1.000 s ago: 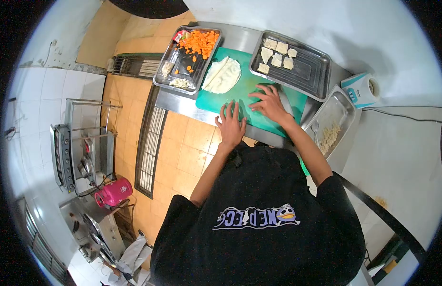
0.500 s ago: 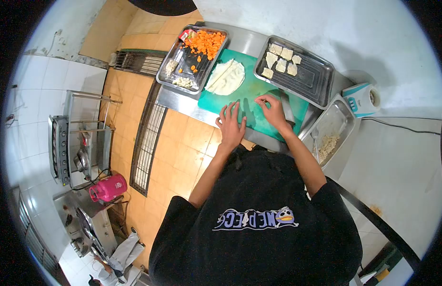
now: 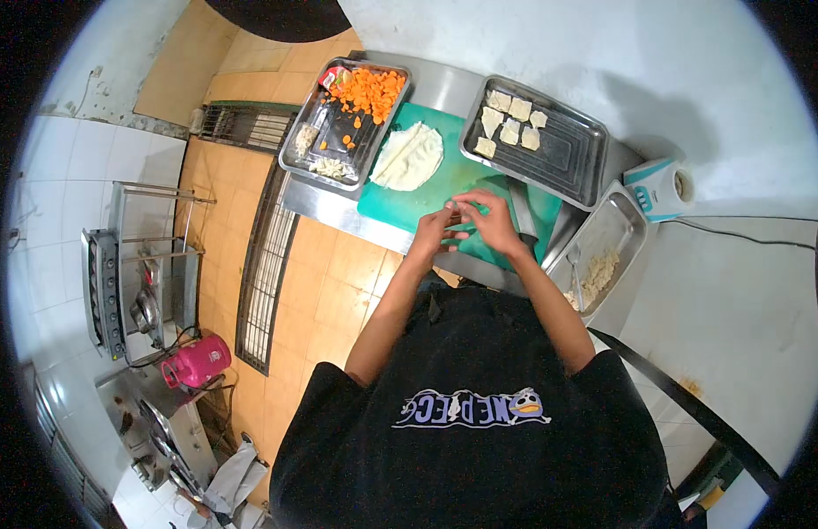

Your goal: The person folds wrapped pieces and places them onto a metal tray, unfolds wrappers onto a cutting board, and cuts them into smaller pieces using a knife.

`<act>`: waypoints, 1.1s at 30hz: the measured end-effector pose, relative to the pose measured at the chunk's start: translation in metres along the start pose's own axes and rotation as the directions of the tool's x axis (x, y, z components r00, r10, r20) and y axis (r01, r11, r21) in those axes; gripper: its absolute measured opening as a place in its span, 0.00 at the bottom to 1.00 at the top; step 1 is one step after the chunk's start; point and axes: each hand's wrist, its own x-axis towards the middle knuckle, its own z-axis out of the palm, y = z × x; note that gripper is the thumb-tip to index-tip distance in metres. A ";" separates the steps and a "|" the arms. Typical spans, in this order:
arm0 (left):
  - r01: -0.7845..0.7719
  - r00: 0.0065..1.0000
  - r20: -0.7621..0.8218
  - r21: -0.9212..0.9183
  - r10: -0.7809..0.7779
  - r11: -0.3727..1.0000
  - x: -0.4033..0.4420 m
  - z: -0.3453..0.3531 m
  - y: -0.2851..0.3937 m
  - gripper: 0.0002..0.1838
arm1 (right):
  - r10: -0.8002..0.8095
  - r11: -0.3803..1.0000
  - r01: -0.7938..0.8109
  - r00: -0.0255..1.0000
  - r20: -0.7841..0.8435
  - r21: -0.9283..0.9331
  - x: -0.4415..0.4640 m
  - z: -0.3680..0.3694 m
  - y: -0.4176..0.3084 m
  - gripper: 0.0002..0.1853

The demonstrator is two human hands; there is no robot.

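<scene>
Over the green cutting board (image 3: 391, 205), my left hand (image 3: 435, 231) and my right hand (image 3: 486, 214) meet at the fingertips. Both are closed in a pinch, and whatever is between the fingertips is too small to make out. A flat sheet of pale dough (image 3: 409, 159) lies on the board's left part, beyond my left hand. Beside my right hand a knife (image 3: 522, 210) rests on the board, its dark handle toward me.
Orange pieces (image 3: 374, 92) fill part of the left metal tray (image 3: 287, 159). Pale squares (image 3: 509, 131) sit in another tray (image 3: 563, 163). At right stand a deeper pan (image 3: 634, 234) with crumbly food and a spoon, and a blue-white box (image 3: 653, 188). A pink gas cylinder (image 3: 197, 360) is at lower left.
My left hand has moved right and its fingers have closed. My right hand has moved slightly left and toward me, so the fingertips now meet. Earlier the hands were apart over the board.
</scene>
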 end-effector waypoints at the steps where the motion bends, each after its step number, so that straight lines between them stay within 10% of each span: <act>1: 0.045 0.999 0.023 -0.047 -0.044 0.998 0.001 -0.002 0.000 0.27 | -0.037 0.993 0.037 0.999 0.008 -0.110 0.002 0.000 -0.004 0.12; 14: 0.127 0.985 0.157 -0.362 -0.074 0.923 0.027 -0.052 0.019 0.18 | -0.281 0.891 0.264 0.960 0.008 -0.369 0.038 0.020 -0.026 0.14; 22: 0.034 0.994 0.101 -0.064 -0.027 0.997 0.043 -0.069 0.058 0.19 | 0.053 0.998 -0.057 0.980 -0.193 -0.015 0.056 0.030 -0.037 0.11; 33: 0.048 0.954 0.291 0.074 -0.068 0.996 0.070 -0.091 0.086 0.16 | -0.109 0.963 0.078 0.988 -0.106 -0.259 0.077 0.028 -0.042 0.09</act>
